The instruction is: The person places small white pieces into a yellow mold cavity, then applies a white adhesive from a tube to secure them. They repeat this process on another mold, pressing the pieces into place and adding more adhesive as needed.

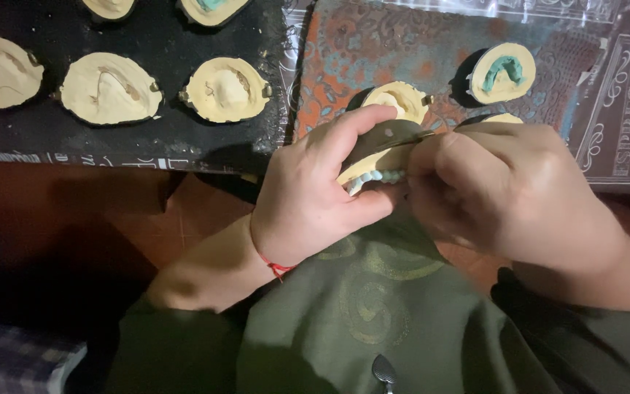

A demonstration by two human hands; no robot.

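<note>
Both hands were up close together over the lap, and between them sat a cream plaster mould (370,167), oval and chalky, with a row of pale bluish teeth (377,177) showing along its lower edge. The left hand (313,193) was curled around it, thumb underneath and forefinger arched over the top, gripping firmly. The right hand (508,191) was bunched tight, fingertips pinched on a thin grey metal blade (394,134) laid across the mould's top; how far it went in I couldn't tell. A red thread bracelet (277,268) ringed the left wrist.

Beyond the hands, on the patterned tabletop (373,51), more plaster moulds sat in dark flask halves: one just above the left forefinger (400,98), another past the right knuckles holding a green arch-shaped insert (504,71). Off to the left of the hands, a black mat (169,138) carried three more cream ovals (109,89), rough and lumpy, all well apart.
</note>
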